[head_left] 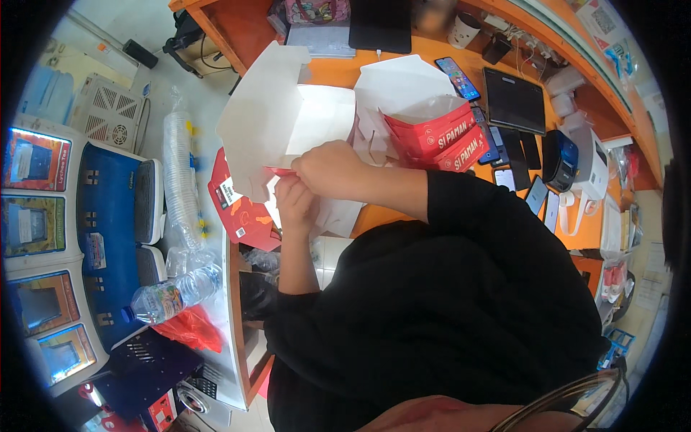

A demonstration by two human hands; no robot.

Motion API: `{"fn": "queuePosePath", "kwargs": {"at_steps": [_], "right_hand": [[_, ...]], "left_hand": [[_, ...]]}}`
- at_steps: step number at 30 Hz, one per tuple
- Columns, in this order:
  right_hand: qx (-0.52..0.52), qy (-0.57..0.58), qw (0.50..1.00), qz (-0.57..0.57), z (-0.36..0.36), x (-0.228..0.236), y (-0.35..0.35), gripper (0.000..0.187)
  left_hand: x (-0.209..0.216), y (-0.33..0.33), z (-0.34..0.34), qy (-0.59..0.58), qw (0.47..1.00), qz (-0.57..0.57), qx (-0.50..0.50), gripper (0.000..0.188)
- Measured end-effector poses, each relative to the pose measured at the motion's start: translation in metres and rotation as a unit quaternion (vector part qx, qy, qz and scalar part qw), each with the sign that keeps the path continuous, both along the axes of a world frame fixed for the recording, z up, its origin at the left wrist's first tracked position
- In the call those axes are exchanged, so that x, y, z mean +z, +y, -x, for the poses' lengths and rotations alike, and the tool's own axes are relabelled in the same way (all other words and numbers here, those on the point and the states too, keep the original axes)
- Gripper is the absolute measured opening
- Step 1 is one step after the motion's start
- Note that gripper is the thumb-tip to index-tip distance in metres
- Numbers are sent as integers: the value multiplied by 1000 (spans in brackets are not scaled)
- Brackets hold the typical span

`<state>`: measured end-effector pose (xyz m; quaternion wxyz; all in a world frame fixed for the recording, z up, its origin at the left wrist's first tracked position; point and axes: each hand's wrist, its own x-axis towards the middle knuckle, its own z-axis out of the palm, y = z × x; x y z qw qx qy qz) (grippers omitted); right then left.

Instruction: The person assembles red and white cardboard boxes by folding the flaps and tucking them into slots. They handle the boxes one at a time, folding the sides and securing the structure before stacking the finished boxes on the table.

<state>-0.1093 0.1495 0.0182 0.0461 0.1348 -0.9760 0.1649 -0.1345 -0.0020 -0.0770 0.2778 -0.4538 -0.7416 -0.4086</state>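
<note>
A partly folded takeaway box (320, 119), white inside and red outside, stands on the orange table with its big flap raised on the left. My right hand (327, 167) is closed on its near edge, knuckles up. Just below, my left hand (294, 204) pinches the same edge, where a bit of red cardboard shows. The fingertips of both hands are partly hidden. Under the box, to the left, lies a flat red printed box blank (241, 209). Right of it are red takeaway boxes (439, 140) with white insides, set close together.
Several phones (458, 78), a black tablet (515, 99) and a small white printer (592, 167) lie to the right. A paper cup (463, 30) stands at the back. On the left counter are a sleeve of plastic cups (181, 180), a water bottle (173, 297) and drink dispensers (43, 234).
</note>
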Motion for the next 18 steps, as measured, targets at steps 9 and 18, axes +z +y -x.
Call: {"fn": "queuePosePath", "kwargs": {"at_steps": [9, 18], "right_hand": [[-28, 10, 998, 49, -14, -18, -6, 31], [-100, 99, 982, 127, -11, 5, 41, 33]], "left_hand": [[-3, 2, 6, -7, 999, -31, -27, 30], [23, -6, -4, 40, 999, 6, 25, 30]]}}
